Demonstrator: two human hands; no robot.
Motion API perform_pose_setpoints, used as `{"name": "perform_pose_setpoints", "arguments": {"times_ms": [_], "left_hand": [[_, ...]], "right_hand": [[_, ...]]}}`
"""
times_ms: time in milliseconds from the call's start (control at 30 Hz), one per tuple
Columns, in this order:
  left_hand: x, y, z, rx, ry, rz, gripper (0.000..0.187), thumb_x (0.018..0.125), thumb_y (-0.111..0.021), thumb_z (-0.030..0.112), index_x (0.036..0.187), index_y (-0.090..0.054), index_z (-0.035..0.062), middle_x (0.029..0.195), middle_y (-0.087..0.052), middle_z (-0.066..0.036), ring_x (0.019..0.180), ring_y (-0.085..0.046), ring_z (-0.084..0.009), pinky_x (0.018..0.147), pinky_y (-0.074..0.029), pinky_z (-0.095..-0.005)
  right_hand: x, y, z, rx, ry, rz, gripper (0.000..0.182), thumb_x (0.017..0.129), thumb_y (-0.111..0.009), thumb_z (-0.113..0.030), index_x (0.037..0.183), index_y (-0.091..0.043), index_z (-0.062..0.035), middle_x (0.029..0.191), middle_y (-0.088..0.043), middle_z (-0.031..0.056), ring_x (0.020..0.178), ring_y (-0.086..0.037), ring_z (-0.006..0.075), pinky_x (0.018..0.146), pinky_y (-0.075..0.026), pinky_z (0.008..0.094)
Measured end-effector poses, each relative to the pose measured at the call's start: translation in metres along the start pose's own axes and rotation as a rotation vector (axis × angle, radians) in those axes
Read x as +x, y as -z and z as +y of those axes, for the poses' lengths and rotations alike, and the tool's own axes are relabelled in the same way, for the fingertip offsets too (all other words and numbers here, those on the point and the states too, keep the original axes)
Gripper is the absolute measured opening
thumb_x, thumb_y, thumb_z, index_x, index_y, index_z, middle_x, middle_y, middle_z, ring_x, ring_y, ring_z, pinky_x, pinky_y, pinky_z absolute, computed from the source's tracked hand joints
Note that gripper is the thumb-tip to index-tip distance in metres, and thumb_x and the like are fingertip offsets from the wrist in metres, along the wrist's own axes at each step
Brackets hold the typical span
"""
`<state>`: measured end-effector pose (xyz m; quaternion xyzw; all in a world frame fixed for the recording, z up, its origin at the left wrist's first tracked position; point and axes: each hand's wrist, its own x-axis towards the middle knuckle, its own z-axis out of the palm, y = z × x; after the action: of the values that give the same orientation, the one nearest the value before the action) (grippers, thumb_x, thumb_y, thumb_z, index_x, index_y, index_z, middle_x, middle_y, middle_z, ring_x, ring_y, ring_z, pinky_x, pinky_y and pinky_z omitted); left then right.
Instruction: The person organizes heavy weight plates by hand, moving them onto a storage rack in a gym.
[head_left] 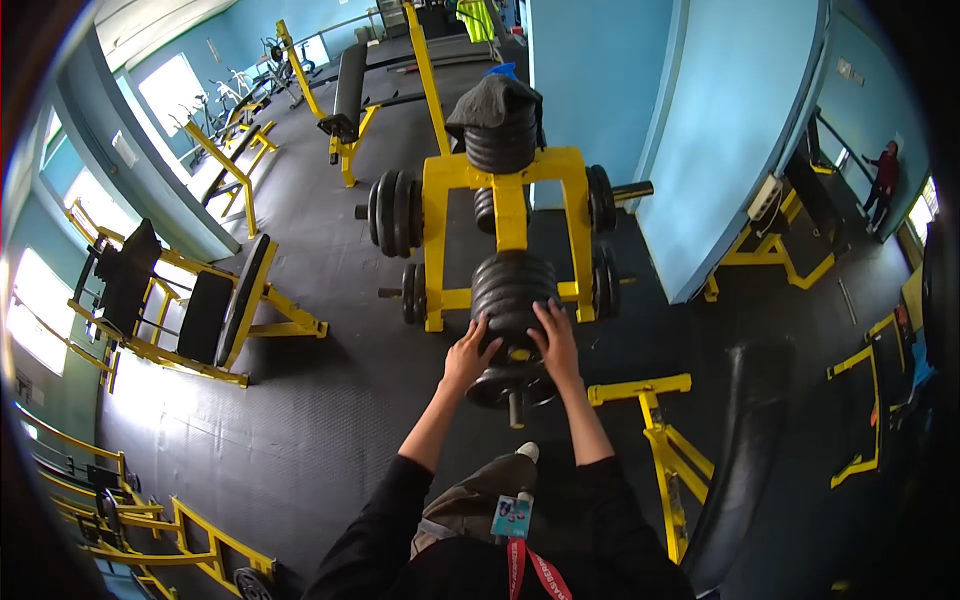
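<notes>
A yellow weight rack point(512, 218) stands in front of me, with black plates on its pegs. My left hand point(468, 358) presses on the left side of the frontmost weight plate point(505, 325) in the near stack, fingers curved over its rim. On the opposite side, my right hand point(556, 345) clasps the same plate with its fingers spread. The peg's yellow end point(519, 355) shows between my hands. Just below, another plate point(490, 388) sits on a lower peg point(516, 408). A grey cloth point(497, 104) drapes over the plates on top.
A yellow-framed bench machine point(215, 310) stands at left, and an incline bench point(347, 100) farther back. Close on my right are a yellow stand point(660, 450) and a long black pad point(740, 450). A blue wall point(600, 110) rises behind the rack. A person point(884, 185) stands far right.
</notes>
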<state>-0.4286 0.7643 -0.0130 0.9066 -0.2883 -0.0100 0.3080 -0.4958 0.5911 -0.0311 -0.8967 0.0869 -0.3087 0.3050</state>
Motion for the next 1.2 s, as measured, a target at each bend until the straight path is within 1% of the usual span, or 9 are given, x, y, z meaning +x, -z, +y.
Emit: {"name": "perform_pose_setpoints", "arguments": {"times_ms": [167,300,333,433,600,767,900,1067,1200], "left_hand": [[0.008,0.01,-0.035,-0.324,0.132,-0.188,0.053,0.084,-0.038,0.045,0.118,-0.042,0.0053,0.115,-0.046,-0.021,0.101,-0.048,-0.034,0.085,-0.039,-0.0364],[0.006,-0.005,-0.105,-0.838,0.364,0.072,0.046,0.084,-0.044,0.04,0.106,-0.052,0.0005,0.093,-0.059,-0.012,0.083,-0.057,-0.0208,0.076,-0.042,-0.0283],[0.011,-0.006,-0.129,-1.0,0.472,0.189,0.043,0.084,-0.045,0.037,0.101,-0.055,-0.0006,0.087,-0.06,-0.01,0.076,-0.058,-0.0164,0.069,-0.043,-0.0261],[0.028,0.024,-0.183,-1.11,0.6,0.377,0.036,0.084,-0.046,0.036,0.087,-0.058,0.002,0.073,-0.059,-0.007,0.062,-0.055,-0.0107,0.054,-0.04,-0.0218],[0.108,0.083,-0.325,-1.131,0.558,0.432,0.032,0.083,-0.047,0.035,0.079,-0.055,0.0045,0.065,-0.054,-0.003,0.053,-0.049,-0.0096,0.046,-0.035,-0.0197],[0.191,0.166,-0.423,-1.017,0.694,0.23,0.037,0.079,-0.051,0.043,0.086,-0.054,0.0075,0.076,-0.058,-0.002,0.062,-0.054,-0.0102,0.05,-0.036,-0.0215],[0.282,0.183,-0.443,-0.981,0.615,0.294,0.042,0.08,-0.051,0.042,0.082,-0.059,0.0011,0.065,-0.055,-0.003,0.061,-0.05,-0.0097,0.057,-0.039,-0.0231],[0.391,0.175,-0.449,-0.638,0.358,0.084,0.053,0.079,-0.046,0.049,0.094,-0.056,-0.0011,0.083,-0.06,-0.012,0.081,-0.056,-0.0224,0.07,-0.041,-0.0292],[0.452,0.119,-0.485,-0.735,0.341,-0.135,0.06,0.079,-0.043,0.053,0.106,-0.052,-0.0005,0.101,-0.055,-0.019,0.1,-0.05,-0.0281,0.084,-0.037,-0.0312]], "right_hand": [[0.0,0.001,-0.01,0.073,-0.031,-0.037,0.044,0.079,-0.054,-0.028,0.121,-0.041,-0.0233,0.125,-0.037,0.0127,0.113,-0.035,0.0359,0.09,-0.034,0.0403],[-0.001,-0.003,-0.034,-0.313,-0.1,-0.062,0.046,0.079,-0.054,-0.03,0.121,-0.041,-0.0181,0.121,-0.04,0.0159,0.111,-0.038,0.0332,0.088,-0.035,0.0416],[-0.002,-0.013,-0.046,-0.571,-0.009,0.127,0.045,0.078,-0.055,-0.029,0.118,-0.042,-0.0111,0.116,-0.044,0.0162,0.106,-0.043,0.0321,0.084,-0.036,0.0429],[0.022,-0.043,-0.107,-0.241,0.064,0.31,0.039,0.078,-0.056,-0.024,0.111,-0.045,-0.0063,0.11,-0.048,0.0146,0.101,-0.045,0.0317,0.081,-0.038,0.0421],[0.084,-0.182,-0.171,0.114,-0.094,0.201,0.02,0.08,-0.055,-0.023,0.073,-0.051,-0.0046,0.056,-0.053,0.0089,0.05,-0.054,0.0231,0.046,-0.04,0.0315],[0.141,-0.319,-0.202,0.241,-0.354,-0.036,0.026,0.08,-0.055,-0.024,0.068,-0.053,-0.0014,0.056,-0.058,0.0063,0.052,-0.059,0.0147,0.046,-0.044,0.0234],[0.184,-0.364,-0.225,0.315,-0.41,-0.144,0.025,0.078,-0.059,-0.022,0.083,-0.053,0.0015,0.069,-0.061,0.0117,0.062,-0.062,0.0196,0.056,-0.049,0.0275],[0.237,-0.409,-0.21,0.497,-0.544,-0.123,0.042,0.077,-0.06,-0.022,0.105,-0.044,0.0056,0.097,-0.055,0.0229,0.088,-0.058,0.0261,0.071,-0.049,0.0302],[0.257,-0.45,-0.202,0.447,-0.571,-0.067,0.06,0.076,-0.059,-0.025,0.115,-0.032,0.0109,0.111,-0.043,0.0287,0.1,-0.048,0.0348,0.081,-0.044,0.0352]]}}
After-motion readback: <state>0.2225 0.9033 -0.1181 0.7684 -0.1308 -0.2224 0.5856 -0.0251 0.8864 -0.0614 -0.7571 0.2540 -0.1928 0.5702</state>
